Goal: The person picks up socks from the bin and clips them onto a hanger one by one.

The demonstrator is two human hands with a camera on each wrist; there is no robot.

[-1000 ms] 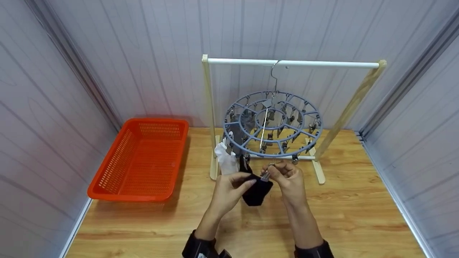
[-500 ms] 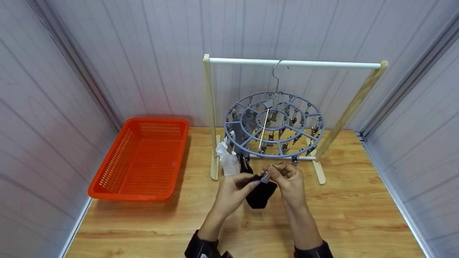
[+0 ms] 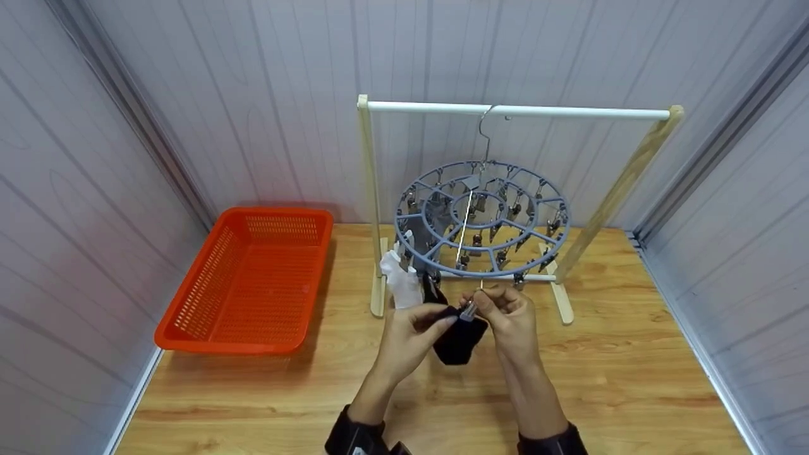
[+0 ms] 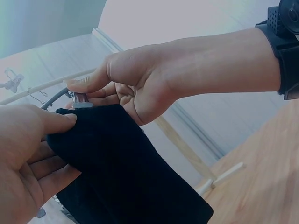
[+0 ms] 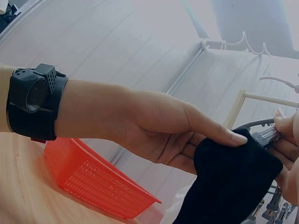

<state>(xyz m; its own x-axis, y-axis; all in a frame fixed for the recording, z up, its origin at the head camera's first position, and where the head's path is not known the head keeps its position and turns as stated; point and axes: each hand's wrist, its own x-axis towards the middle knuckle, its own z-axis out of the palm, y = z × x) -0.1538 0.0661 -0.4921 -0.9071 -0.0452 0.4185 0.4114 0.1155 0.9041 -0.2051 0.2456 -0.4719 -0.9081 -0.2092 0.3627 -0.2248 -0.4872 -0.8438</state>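
Note:
My left hand [image 3: 409, 341] pinches the top edge of a black sock [image 3: 456, 344] between thumb and fingers. At that same edge my right hand [image 3: 510, 319] grips a metal clip [image 3: 468, 311], its tip over the fabric in the left wrist view. The clip hangs by a short link from the front rim of a round blue-grey clip hanger [image 3: 493, 273]. Up close, the sock [image 4: 117, 163] droops below both hands, its cuff edge beside the clip [image 4: 82, 100]. Just left of it, more black fabric [image 3: 431, 289] hangs from a neighbouring clip.
A white cloth item [image 3: 402, 281] and a grey one [image 3: 415, 237] hang on the hanger's left side. Several other clips dangle around its rings. The hanger hooks over the white rod [image 3: 569, 112] of a wooden-legged stand. An orange basket [image 3: 303, 278] sits at the left on the wooden table.
My left hand has shifted slightly right with the black sock, drawing its edge further toward the clip. My right hand stays at nearly the same spot, still gripping the clip.

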